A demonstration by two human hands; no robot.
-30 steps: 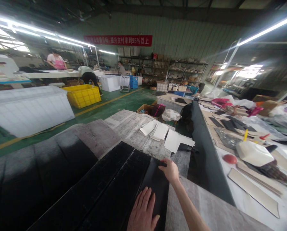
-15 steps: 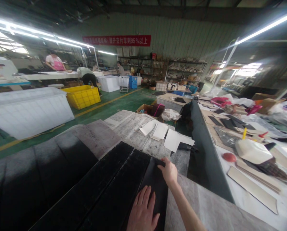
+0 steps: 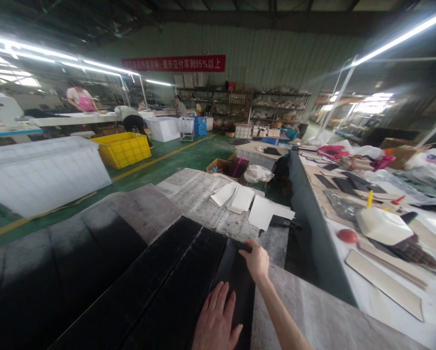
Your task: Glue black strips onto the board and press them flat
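Note:
Long black strips of sheet material (image 3: 177,287) lie side by side on the grey, stained table (image 3: 291,301). My left hand (image 3: 218,318) rests flat on the rightmost black strip (image 3: 234,272), fingers stretched forward. At that strip's far right corner is my right hand (image 3: 257,260), its thumb and fingers closed on the edge. Beyond my hands, white cut pieces (image 3: 240,199) and a larger white piece (image 3: 269,211) lie on the table, with a small black piece (image 3: 281,222) partly under the larger one.
To the right, a second table (image 3: 371,287) holds a white plastic container (image 3: 384,226), a red round object (image 3: 347,236) and flat beige pieces. Glossy black sheets (image 3: 68,257) cover the left side. A white bin (image 3: 46,170) and yellow crate (image 3: 125,150) stand beyond; people work farther back.
The camera view has shifted slightly. Both hands stay in nearly the same place on the black strip.

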